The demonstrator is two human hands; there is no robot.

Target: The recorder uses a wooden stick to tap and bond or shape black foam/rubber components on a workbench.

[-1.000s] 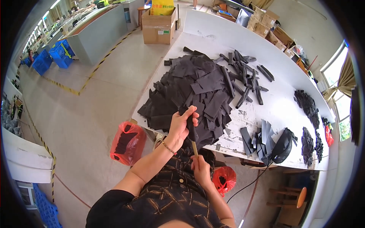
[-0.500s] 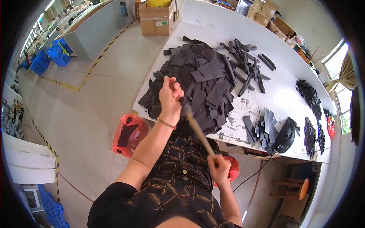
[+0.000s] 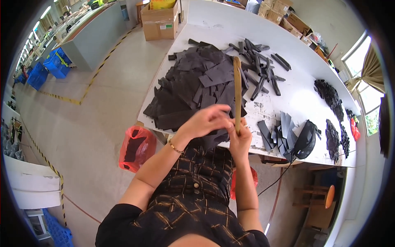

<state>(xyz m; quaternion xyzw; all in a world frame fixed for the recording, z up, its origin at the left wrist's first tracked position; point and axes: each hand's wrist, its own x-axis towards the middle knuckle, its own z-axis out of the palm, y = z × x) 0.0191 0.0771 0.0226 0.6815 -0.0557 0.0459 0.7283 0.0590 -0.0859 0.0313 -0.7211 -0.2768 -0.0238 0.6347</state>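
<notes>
My right hand (image 3: 240, 139) grips the lower end of a long, thin tan wooden stick (image 3: 237, 92) that stands upright over the table's near edge. My left hand (image 3: 207, 120) is closed beside it, its fingers touching the stick just above the right hand; I cannot tell whether it also holds a dark piece. Behind the hands a big heap of flat black cut pieces (image 3: 193, 86) covers the near left part of the white table (image 3: 296, 103).
Black strips (image 3: 263, 70) lie farther back, grey fanned pieces (image 3: 279, 133) and a black round object (image 3: 306, 140) at the right, more black heaps (image 3: 329, 94) beyond. Red plastic bags (image 3: 135, 146) hang below the table. A cardboard box (image 3: 160, 22), a stool (image 3: 325, 195).
My left hand came back from above the black heap to the stick near my right hand. The stick swung from a slant to upright, and my right hand rose to the table edge.
</notes>
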